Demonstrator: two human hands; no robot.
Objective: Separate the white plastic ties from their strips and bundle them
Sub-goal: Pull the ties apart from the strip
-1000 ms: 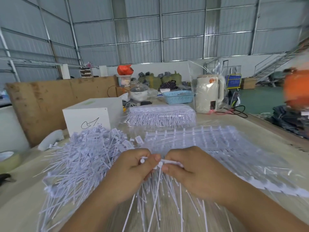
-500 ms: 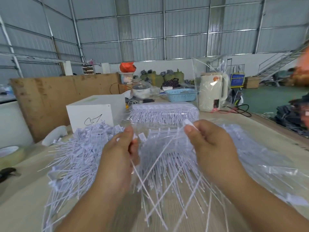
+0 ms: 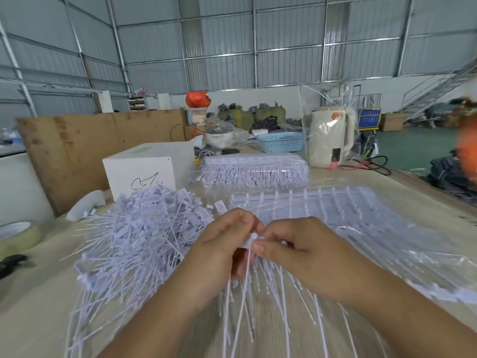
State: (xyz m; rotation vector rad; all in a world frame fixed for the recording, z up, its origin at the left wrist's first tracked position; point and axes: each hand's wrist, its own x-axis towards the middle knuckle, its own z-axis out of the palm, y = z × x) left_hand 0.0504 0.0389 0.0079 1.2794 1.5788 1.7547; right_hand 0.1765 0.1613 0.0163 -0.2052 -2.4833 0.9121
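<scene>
My left hand (image 3: 219, 257) and my right hand (image 3: 302, 257) meet at the middle of the table, fingertips together. Both pinch the head end of a strip of white plastic ties (image 3: 251, 240); its thin tails (image 3: 242, 313) hang down toward me. A big heap of loose white ties (image 3: 134, 233) lies to the left of my left hand. Under and beyond my right hand lie flat sheets of ties on their strips (image 3: 348, 218), in clear plastic. Another wrapped pack of tie strips (image 3: 254, 170) sits farther back.
A white box (image 3: 144, 169) stands at the back left, a tape roll (image 3: 18, 235) at the far left. Behind are a blue basket (image 3: 282, 142), a bagged cream kettle (image 3: 330, 136) and black cables (image 3: 374, 164). The wooden table (image 3: 33, 306) drops off at the right.
Half a second ago my hands were apart and raised, pulling ties off. They have come down and back together on a strip at the table's middle.
</scene>
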